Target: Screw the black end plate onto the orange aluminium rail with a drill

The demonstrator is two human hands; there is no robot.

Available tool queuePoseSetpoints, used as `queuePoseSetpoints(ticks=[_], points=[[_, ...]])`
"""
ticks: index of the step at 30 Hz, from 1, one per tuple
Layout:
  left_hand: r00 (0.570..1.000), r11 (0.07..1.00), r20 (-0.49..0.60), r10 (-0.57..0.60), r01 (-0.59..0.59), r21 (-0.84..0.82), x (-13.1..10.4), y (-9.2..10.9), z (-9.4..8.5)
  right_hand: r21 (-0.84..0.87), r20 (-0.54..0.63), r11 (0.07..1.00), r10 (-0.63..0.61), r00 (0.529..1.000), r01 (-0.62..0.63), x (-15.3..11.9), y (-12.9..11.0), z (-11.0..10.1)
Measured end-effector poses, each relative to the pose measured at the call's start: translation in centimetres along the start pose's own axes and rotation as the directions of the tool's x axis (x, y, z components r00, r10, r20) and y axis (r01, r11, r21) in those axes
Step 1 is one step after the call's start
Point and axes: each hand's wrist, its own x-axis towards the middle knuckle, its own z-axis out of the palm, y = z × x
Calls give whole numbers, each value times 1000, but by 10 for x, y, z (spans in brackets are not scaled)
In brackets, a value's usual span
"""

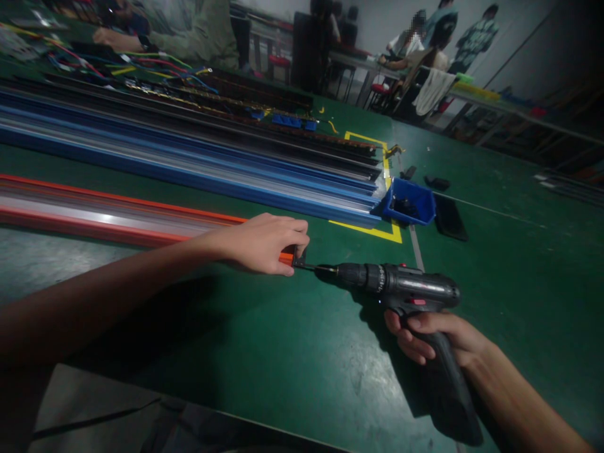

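A green tabletop point(264, 352) fills the foreground of a busy workroom. Nearest, I have the right hand point(448, 333) wrapped round the grip of a black power drill point(419, 289); I judge it heavy and rigid, best held there. Its thin bit points toward the left hand point(259, 244), seeming to meet a black end piece point(299, 257) at the fingers. That hand clasps the end of an orange rail point(108, 217), which runs off leftward from it; I expect it stiff, fairly light and slick, best steadied near its end. Beyond the left hand, to its right, a blue bin point(428, 212) holds small dark parts, too blurred to name. Beyond the same hand lie blue rails point(212, 179), then coloured wires point(155, 60) and a co-worker's sleeve point(205, 38).
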Motion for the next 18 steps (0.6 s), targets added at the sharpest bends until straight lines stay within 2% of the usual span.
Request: queuePoseSetpoints(ticks=[18], points=[[1000,1000,-7,-2,2,1,0,-1,2,35,43,999,-18,999,17,1,0,-1]])
